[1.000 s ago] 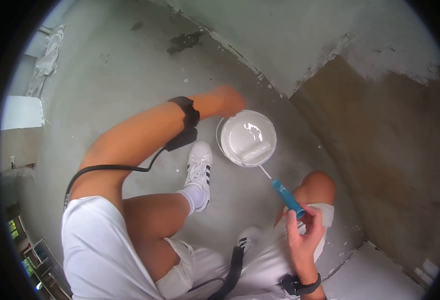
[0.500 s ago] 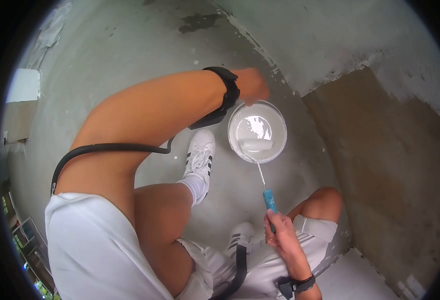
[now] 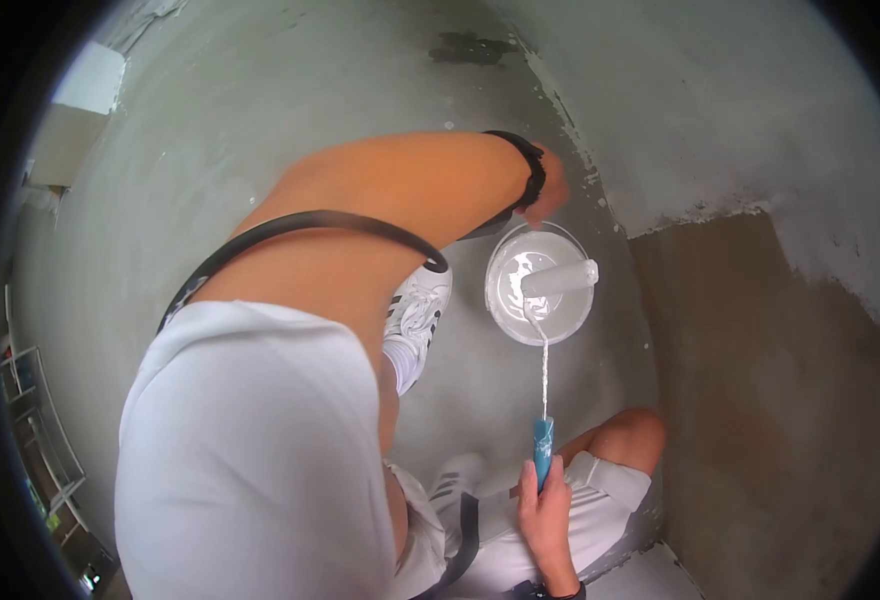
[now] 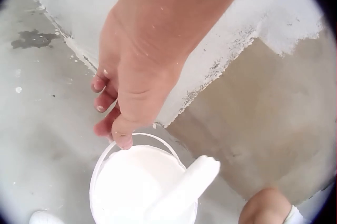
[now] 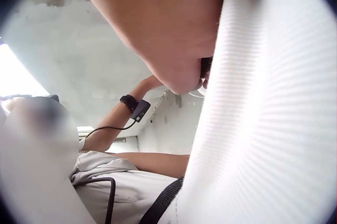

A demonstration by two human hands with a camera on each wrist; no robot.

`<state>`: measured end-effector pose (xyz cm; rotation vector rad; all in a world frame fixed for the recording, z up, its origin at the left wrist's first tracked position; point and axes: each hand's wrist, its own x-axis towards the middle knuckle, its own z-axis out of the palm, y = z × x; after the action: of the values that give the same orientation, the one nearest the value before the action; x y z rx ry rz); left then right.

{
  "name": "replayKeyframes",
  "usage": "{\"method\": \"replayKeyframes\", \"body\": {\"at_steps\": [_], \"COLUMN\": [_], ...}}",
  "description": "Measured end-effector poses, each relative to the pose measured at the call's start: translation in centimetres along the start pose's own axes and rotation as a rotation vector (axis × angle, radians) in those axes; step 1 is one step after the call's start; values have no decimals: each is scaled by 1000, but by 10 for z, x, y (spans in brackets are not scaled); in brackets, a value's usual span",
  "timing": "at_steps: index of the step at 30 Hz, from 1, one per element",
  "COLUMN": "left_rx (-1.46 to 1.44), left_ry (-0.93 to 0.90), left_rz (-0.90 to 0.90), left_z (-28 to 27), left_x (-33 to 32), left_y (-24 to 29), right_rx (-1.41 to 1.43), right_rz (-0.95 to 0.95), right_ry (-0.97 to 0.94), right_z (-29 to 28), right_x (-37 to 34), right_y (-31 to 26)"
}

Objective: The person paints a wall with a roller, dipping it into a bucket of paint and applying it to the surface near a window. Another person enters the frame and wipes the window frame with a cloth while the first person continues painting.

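roller [image 3: 560, 279] extends ahead of the right hand [image 3: 544, 505], which grasps its blue handle [image 3: 544, 438], thumb and fingers round it; beyond that grip the paint-streaked rod [image 3: 545, 380] runs to the white cover, slanting over the bucket [image 3: 497, 312] with its end across the rim. farther ahead, the left hand [image 4: 139, 82] pinches the bucket's bail [image 4: 159, 138] at the thumb, white paint [image 4: 131, 182] just below. nearer than this left grip, a white shoe [image 3: 420, 310] stands beside the bucket.

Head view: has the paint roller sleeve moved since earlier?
Yes; against the bucket, the paint roller sleeve has gone from the near side to across the right rim.
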<state>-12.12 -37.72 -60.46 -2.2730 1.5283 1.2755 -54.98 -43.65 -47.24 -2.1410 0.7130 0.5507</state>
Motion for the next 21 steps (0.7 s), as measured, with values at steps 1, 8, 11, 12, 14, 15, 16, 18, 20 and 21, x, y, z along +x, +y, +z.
{"method": "replayKeyframes", "body": {"at_steps": [1, 8, 11, 12, 14, 15, 16, 18, 20, 21], "left_rx": [10, -47, -20, -14, -53, -74, -96, -128, -135, -111], "left_ry": [-21, -43, -42, -39, -58, -69, -24, 26, -3, -14], "left_rz": [-1, 131, 193, 215, 216, 217, 310, 453, 509, 454], "left_z": [-1, 7, 8, 8, 5, 5, 6, 7, 4, 4], "left_x": [5, 14, 21, 22, 27, 28, 28, 19, 21, 23], "left_y": [-4, -7, -7, -9, -14, -17, -23, -31, -32, -30], "right_rx": [-4, 124, 214, 244, 292, 316, 307, 291, 332, 354], "right_rz": [-8, -46, -6, 7, 22, 31, 26, 15, 41, 53], "right_ry": [12, 74, 81, 85, 89, 90, 96, 107, 118, 124], "right_z": [2, 8, 11, 12, 13, 13, 14, 13, 15, 16], "right_x": [-1, -14, -14, -14, -13, -13, -13, -11, -11, -11], "right_y": [0, 29, 33, 34, 34, 34, 36, 39, 38, 37]}}
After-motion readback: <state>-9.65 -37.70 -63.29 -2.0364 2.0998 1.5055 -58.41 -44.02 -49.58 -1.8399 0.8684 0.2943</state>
